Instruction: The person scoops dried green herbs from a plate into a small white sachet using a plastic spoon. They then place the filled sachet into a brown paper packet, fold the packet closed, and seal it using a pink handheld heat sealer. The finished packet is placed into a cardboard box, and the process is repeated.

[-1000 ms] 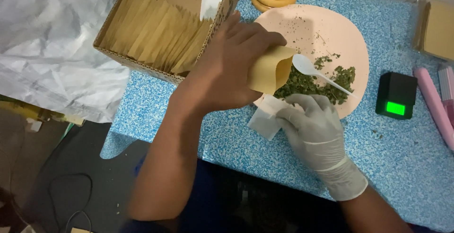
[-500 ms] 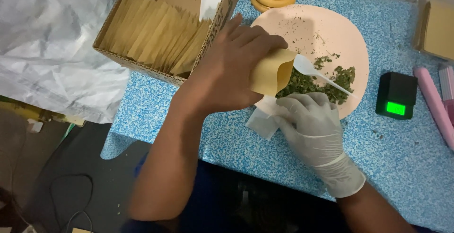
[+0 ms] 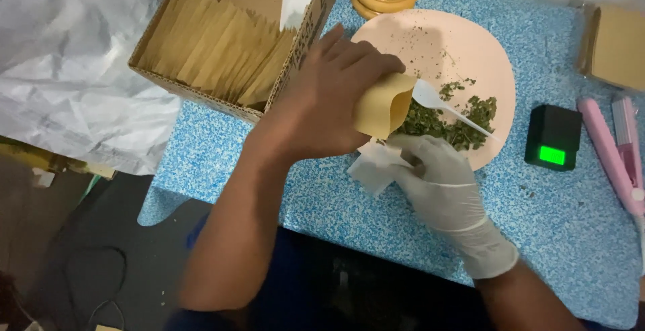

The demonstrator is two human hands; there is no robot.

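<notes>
Pink plate (image 3: pixel 430 39) holds green herbs (image 3: pixel 440 119); box (image 3: pixel 201 92) holds pouches (image 3: pixel 215 52).

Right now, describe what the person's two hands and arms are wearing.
The left hand is bare, with no glove, ring or watch showing, and its forearm has no sleeve. The right hand wears a thin whitish disposable glove with a rolled cuff ending just past the wrist; the forearm beyond is uncovered.

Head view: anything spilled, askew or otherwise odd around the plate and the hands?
Slightly. Green herb crumbs are scattered across the bare part of the pink plate, away from the main herb pile. Only the right hand is gloved; the left hand, holding the brown pouch, is bare.
</notes>
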